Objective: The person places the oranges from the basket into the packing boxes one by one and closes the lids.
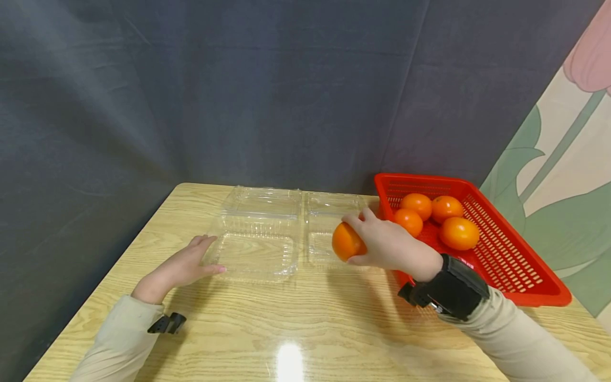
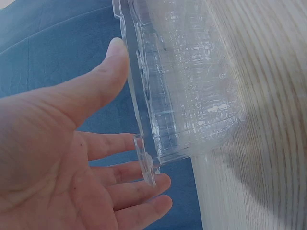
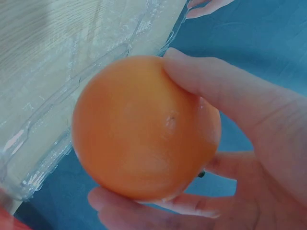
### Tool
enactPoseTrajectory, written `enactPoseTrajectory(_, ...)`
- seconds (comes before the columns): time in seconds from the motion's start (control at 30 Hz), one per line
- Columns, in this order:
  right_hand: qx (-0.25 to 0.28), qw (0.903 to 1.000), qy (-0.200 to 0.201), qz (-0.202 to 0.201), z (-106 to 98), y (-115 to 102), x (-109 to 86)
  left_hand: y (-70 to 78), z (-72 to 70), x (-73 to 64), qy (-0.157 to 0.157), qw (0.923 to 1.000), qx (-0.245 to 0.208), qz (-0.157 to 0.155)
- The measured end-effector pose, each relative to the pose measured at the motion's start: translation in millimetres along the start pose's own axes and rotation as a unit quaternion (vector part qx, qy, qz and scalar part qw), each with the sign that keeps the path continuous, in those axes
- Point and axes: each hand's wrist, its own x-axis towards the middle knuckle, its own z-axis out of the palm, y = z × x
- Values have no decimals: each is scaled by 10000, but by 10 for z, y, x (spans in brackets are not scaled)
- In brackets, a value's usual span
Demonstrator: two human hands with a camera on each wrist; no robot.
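Right of centre, the fruit (image 1: 347,242) is clasped by the right hand (image 1: 389,244) near the right box (image 1: 319,244), which could be tipped if bumped, with the left hand (image 1: 183,265), fingers apart, at the left box (image 1: 253,276).

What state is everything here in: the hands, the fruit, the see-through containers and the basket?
Left hand: open, fingers extended.
Right hand: curled, gripping.
Held orange: whole, unpeeled.
Left clear container: open, lid folded back.
Right clear container: open, partly hidden.
Red basket: upright, holding fruit.
Basket oranges: unpeeled, four visible.
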Motion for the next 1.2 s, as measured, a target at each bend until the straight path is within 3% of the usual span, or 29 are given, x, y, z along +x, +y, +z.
enactPoseTrajectory(0.67, 57, 9996, -282, -60, 80, -118, 81, 7, 1, 0, -6, 10000, -10, -26)
enactPoseTrajectory(1.2, 173, 9993, -241, -232, 127, -212, 141, -12, 8, 11, 42, 10000, 28, -7)
